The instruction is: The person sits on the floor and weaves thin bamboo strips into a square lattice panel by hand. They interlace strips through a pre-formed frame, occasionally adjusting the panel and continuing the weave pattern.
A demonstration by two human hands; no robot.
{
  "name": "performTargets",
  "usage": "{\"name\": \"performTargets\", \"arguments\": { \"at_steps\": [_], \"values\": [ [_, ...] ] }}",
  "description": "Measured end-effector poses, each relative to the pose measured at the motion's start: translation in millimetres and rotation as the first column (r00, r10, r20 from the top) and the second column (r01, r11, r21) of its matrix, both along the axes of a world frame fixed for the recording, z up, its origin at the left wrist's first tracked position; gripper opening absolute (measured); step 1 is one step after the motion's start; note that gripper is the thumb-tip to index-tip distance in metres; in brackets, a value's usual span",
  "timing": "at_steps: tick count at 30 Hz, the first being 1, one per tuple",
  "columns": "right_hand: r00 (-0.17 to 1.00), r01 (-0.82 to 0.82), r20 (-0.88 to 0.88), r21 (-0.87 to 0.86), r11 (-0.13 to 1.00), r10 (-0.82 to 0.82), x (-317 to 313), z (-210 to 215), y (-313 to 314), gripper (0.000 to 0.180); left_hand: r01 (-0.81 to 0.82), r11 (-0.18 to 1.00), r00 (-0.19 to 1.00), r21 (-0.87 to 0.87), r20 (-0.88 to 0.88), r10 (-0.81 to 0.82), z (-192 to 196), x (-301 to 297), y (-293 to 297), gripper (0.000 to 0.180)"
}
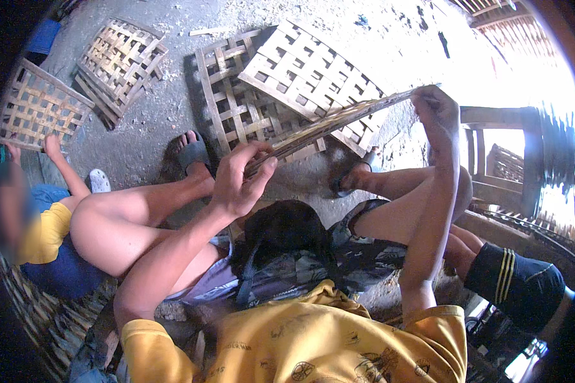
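A flat woven bamboo panel, seen nearly edge-on, is held up in front of me over my knees. My left hand pinches its lower left end, with the thumb toward me. At the raised far right end, my right hand has its fingers closed on the panel's edge. Beneath and beyond it, a pale open-weave bamboo panel lies aslant on top of a darker one on the ground. The held panel hides part of both.
At far left, another person in a yellow top handles a woven panel. A small stack of panels lies beyond them. A wooden frame stands at right, near someone's leg in dark shorts. A loose strip lies on the ground.
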State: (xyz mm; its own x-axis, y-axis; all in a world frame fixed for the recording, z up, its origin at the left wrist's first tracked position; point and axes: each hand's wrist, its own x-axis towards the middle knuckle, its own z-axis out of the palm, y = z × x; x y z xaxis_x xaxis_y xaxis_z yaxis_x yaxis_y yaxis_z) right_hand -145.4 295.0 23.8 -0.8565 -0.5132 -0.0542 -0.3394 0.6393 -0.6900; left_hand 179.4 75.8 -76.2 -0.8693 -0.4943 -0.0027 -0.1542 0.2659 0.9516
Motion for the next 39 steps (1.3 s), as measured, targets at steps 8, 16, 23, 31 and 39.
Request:
{"name": "performTargets", "arguments": {
  "at_steps": [8, 16, 23, 31, 39],
  "values": [
    [0.974, -0.076, 0.181, -0.296, 0.952, 0.133, 25, 7, -12, 0.023, 0.012, 1.000, 0.998, -0.018, -0.060, -0.013, -3, -2, 6, 0.045],
    [0.965, -0.052, 0.247, -0.133, 0.990, 0.084, 20, -5, 6, 0.022, 0.084, 0.996, 0.993, 0.022, 0.078, -0.086, 10, -7, 5, 0.048],
    [0.948, -0.102, 0.299, -0.051, 0.993, 0.113, 20, -17, 8, 0.017, 0.100, 0.994, 0.990, -0.044, 0.102, -0.095, 9, -5, 7, 0.050],
    [0.928, -0.125, 0.333, -0.151, 0.981, 0.170, 28, -19, 2, 0.016, 0.102, 0.995, 0.976, -0.020, 0.196, -0.096, 25, -9, 6, 0.048],
    [0.955, -0.087, 0.285, -0.011, 0.996, 0.086, 24, -24, -1, 0.017, 0.111, 0.994, 0.975, -0.017, 0.193, -0.106, 26, -7, 5, 0.048]
  ]
}}
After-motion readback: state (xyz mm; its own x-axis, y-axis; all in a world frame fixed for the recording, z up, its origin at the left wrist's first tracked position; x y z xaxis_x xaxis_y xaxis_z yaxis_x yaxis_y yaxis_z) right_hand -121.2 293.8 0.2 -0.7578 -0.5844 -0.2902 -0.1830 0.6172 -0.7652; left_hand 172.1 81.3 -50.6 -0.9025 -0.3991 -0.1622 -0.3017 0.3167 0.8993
